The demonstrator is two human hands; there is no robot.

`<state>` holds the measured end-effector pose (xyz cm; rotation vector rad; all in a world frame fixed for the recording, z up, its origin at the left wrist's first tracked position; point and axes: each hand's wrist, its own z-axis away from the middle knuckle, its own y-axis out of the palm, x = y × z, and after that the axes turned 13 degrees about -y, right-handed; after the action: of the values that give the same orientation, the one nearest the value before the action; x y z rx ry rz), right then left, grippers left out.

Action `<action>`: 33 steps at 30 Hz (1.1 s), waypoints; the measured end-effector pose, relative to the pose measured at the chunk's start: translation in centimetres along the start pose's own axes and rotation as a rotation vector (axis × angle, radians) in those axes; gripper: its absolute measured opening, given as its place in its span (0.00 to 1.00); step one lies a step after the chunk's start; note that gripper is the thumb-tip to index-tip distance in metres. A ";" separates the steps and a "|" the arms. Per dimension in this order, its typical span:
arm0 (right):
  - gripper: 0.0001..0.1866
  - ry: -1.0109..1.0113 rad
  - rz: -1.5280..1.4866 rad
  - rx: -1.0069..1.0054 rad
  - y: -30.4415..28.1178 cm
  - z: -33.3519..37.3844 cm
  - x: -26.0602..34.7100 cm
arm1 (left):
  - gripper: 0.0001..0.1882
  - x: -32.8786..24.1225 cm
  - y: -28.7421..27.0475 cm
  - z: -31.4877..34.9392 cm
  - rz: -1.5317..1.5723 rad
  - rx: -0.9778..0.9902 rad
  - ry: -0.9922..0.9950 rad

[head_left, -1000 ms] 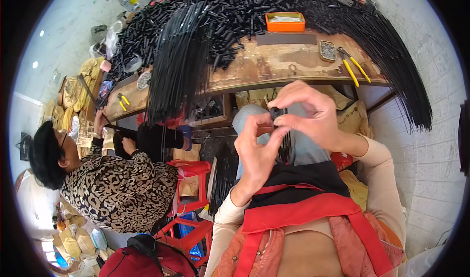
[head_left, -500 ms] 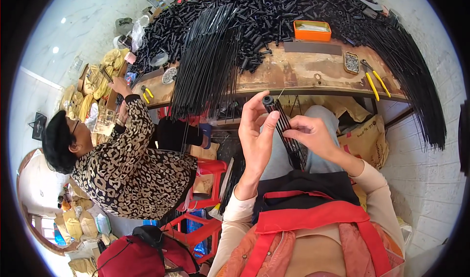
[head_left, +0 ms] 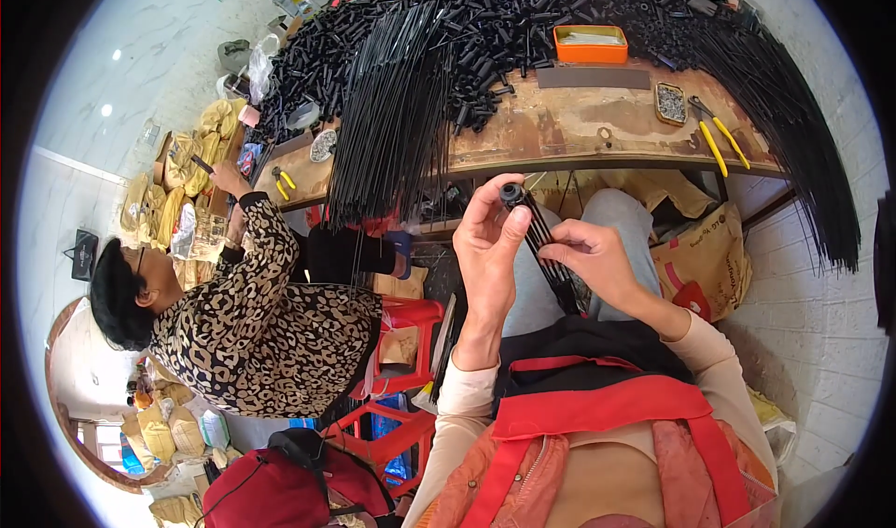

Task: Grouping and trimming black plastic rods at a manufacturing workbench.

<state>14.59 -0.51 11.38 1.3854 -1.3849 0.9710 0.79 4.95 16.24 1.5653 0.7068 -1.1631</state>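
My left hand (head_left: 490, 253) is closed near the top of what looks like an umbrella frame, a bundle of thin black ribs (head_left: 560, 290) held over my lap. Its fingers and thumb grip the round black hub (head_left: 512, 195), whose open end faces up. Lower down, my right hand (head_left: 597, 259) pinches the ribs between thumb and fingertips. The lower ends of the bundle fade into the dark cloth on my lap.
Black plastic tubes (head_left: 523, 14) heap across the wooden table (head_left: 551, 126). Long black ribs (head_left: 387, 126) overhang its edge. An orange box (head_left: 591, 52), a tin of small metal parts (head_left: 670, 103) and yellow-handled pliers (head_left: 717, 140) lie there. A co-worker (head_left: 266, 318) sits at left.
Both hands keep their hold on the umbrella frame. The hub has tipped slightly, showing more of its open end. A thin strand standing up beside it no longer shows clearly.
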 end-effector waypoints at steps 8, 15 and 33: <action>0.06 0.011 -0.053 -0.113 1.0 -0.3 -0.6 | 0.17 -0.2 0.9 -0.3 -0.143 -0.054 0.087; 0.07 0.018 -0.038 -0.105 1.1 -0.4 -1.3 | 0.14 0.7 1.5 0.3 -0.212 -0.087 0.154; 0.06 -0.103 0.701 0.002 -9.5 3.7 -0.3 | 0.15 0.1 3.4 1.5 -0.330 -0.089 0.317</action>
<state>23.73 -4.52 9.44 0.9585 -2.0068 1.3488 3.27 2.44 17.42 1.6142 1.2481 -1.1085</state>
